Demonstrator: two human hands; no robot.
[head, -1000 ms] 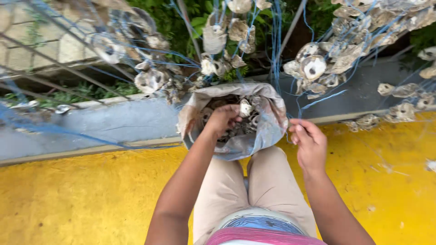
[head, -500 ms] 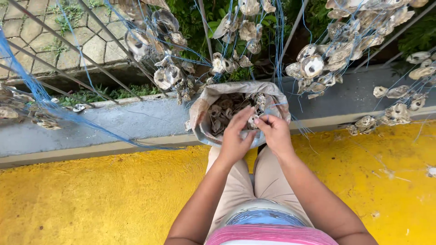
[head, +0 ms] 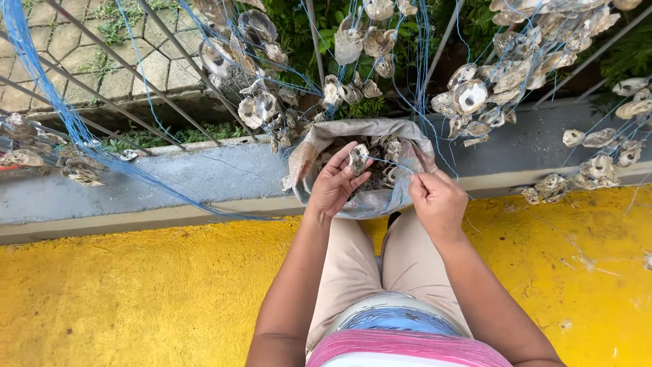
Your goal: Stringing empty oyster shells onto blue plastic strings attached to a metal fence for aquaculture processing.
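A grey sack full of oyster shells stands open against the grey curb, just past my knees. My left hand holds one pale shell over the sack's mouth. My right hand is closed, pinching a thin blue line that runs from it toward the held shell. Both hands are close together above the near rim of the sack.
Strings of oyster shells hang on blue lines from a metal railing behind the curb. More shells lie on the curb at right. Yellow painted floor spreads around my legs. Paving and plants lie beyond.
My left hand has lifted a shell out of the sack. My right hand came in from the side to the sack and now pinches the blue line.
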